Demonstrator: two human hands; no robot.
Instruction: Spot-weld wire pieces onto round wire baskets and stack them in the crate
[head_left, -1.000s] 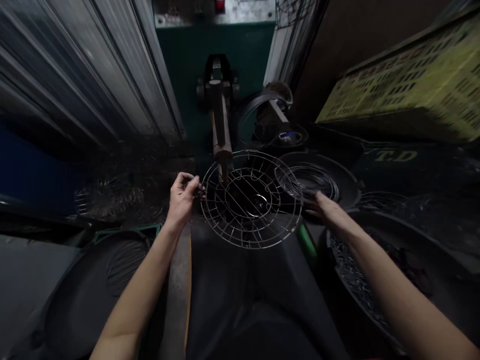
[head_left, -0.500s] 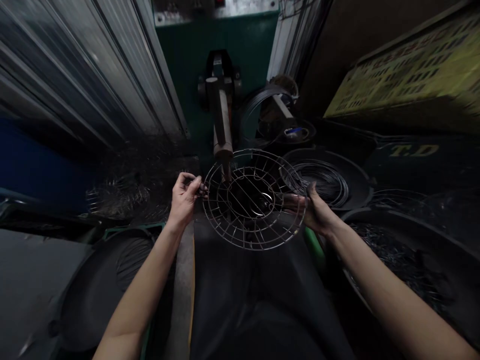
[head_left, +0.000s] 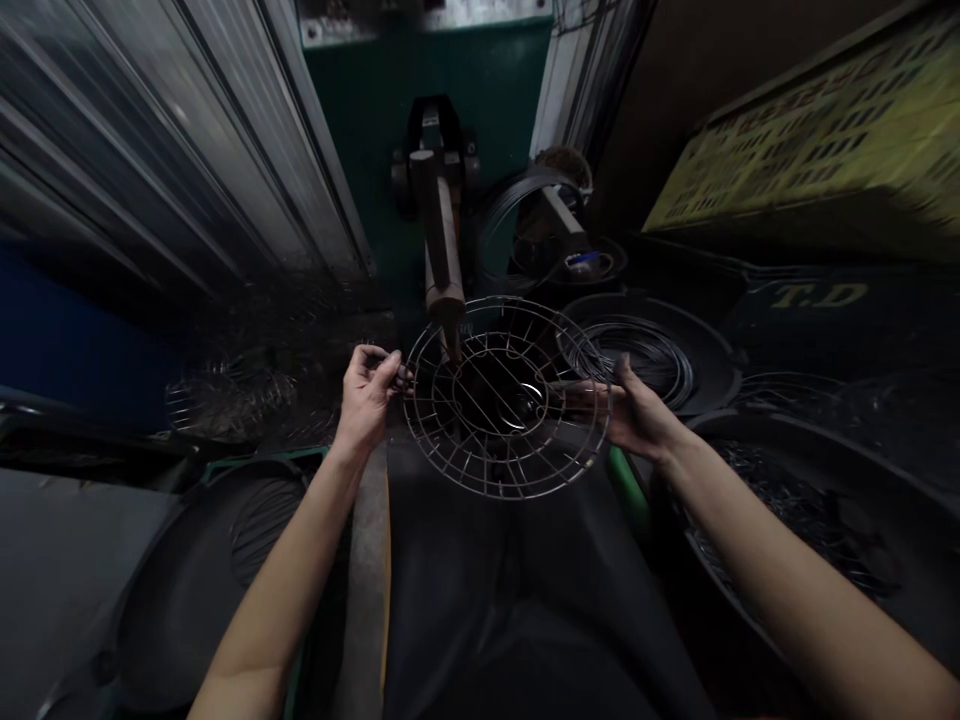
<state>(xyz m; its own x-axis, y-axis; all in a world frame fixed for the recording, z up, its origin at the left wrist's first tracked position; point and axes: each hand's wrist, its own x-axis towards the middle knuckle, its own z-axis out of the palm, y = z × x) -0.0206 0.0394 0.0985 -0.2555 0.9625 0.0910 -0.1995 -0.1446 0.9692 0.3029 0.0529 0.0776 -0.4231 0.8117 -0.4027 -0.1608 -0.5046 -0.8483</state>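
Note:
A round wire rack (head_left: 517, 466), made of concentric rings joined by short spokes, is held level in front of me beneath the electrode arm of a machine (head_left: 444, 280). My right hand (head_left: 630, 410) grips its right rim, thumb on the outside and fingers reaching under the wires. At the left rim is my left hand (head_left: 371, 385), its thumb and fingers pinched together; what they hold is too dark to make out. The electrode tip meets or nearly meets the rack's inner ring at the upper left.
A coil of wire (head_left: 637, 350) lies in a dark basin at right. Nearer, a large basin (head_left: 795, 430) contains small metal pieces. Another basin (head_left: 172, 600) with bent wires stands at lower left. Tangled wire parts (head_left: 232, 395) lie left; a yellow crate (head_left: 810, 150) sits upper right.
The whole view has shifted slightly. Both hands and the wire rack keep nearly the same place under the electrode arm.

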